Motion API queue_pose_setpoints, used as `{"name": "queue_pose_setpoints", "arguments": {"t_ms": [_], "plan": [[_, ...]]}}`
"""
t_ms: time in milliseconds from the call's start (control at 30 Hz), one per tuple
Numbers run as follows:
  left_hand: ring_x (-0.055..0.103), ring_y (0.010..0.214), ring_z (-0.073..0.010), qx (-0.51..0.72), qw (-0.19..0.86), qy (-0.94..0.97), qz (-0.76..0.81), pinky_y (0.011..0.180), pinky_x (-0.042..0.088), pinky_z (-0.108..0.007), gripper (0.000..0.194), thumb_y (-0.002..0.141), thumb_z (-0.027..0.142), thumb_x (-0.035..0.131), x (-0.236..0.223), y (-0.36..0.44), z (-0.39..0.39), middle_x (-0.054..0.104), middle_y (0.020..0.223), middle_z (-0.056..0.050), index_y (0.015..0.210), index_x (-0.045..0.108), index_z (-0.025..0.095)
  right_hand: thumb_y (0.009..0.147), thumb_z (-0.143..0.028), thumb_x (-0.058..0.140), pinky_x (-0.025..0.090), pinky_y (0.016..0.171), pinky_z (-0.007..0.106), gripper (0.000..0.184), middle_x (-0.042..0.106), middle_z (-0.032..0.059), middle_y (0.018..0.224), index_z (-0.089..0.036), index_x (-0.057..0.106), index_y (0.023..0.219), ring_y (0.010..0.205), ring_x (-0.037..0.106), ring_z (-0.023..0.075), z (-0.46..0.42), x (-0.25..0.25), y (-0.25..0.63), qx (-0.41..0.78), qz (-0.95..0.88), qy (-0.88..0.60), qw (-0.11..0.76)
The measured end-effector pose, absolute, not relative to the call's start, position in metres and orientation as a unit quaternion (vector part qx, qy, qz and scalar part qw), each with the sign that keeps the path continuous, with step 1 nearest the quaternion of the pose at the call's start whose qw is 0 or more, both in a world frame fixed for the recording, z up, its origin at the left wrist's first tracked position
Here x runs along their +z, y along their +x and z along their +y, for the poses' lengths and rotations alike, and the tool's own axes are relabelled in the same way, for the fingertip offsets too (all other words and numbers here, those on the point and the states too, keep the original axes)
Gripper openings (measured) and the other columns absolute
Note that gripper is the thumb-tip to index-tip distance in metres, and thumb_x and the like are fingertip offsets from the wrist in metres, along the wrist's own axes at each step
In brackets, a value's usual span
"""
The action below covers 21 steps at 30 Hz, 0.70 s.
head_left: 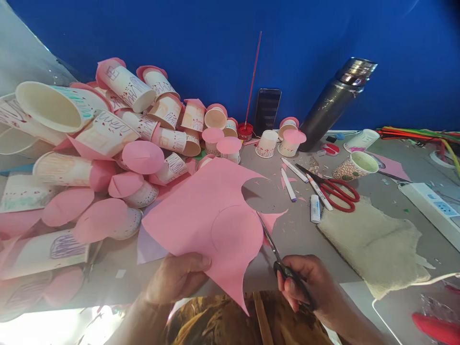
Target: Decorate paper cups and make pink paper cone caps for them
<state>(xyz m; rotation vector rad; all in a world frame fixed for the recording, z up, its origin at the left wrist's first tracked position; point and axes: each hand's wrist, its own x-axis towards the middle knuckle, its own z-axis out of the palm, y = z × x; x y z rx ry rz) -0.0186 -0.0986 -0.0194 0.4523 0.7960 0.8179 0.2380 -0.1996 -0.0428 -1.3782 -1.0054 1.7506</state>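
A large sheet of pink paper [201, 206] is pinched at its near edge by my left hand [178, 278], thumb on top. A pencil circle is drawn on it, and curved pieces have been cut from its right side. My right hand [305, 285] is closed round the black handles of a pair of scissors [271, 239]. The blades point away from me and lie at the sheet's right edge, beside the drawn circle. Whether the blades are parted I cannot tell. A pink scrap [273, 220] lies just right of the blades.
Paper cups with pink paper tops [104, 134] are heaped at left. Along the back stand a phone [268, 110] and a dark flask [330, 105]. At right lie red-handled scissors [338, 191], markers [288, 185], a glue stick [315, 209], a beige cloth [373, 239] and a power strip [431, 206].
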Motion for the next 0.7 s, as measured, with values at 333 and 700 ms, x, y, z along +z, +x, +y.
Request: {"name": "queue_pose_setpoints", "arguments": {"t_ms": [333,700], "plan": [[0.073,0.117,-0.0425,0.392,0.815,0.196,0.38,0.097,0.062,-0.053,0.059,0.064,0.008,0.073,-0.0116,-0.0168,-0.0958,0.083,0.107,-0.01,0.121,0.074,0.019,0.078,-0.078,0.073,0.033,0.052,0.024,0.061,0.052,-0.0035,0.055,-0.017,0.063,0.076,0.05,0.038,0.0088,-0.2008,-0.0415,0.238,0.68,-0.38,-0.533,0.331],[0.075,0.113,-0.0399,0.374,0.824,0.215,0.368,0.098,0.063,-0.05,0.058,0.068,0.008,0.073,-0.0148,-0.0245,-0.0933,0.084,0.1,-0.008,0.124,0.073,0.019,0.078,-0.08,0.073,0.031,0.049,0.023,0.064,0.051,-0.0041,0.055,-0.017,0.063,0.075,0.048,0.039,0.0081,-0.2033,-0.0462,0.2408,0.683,-0.383,-0.525,0.333]]}}
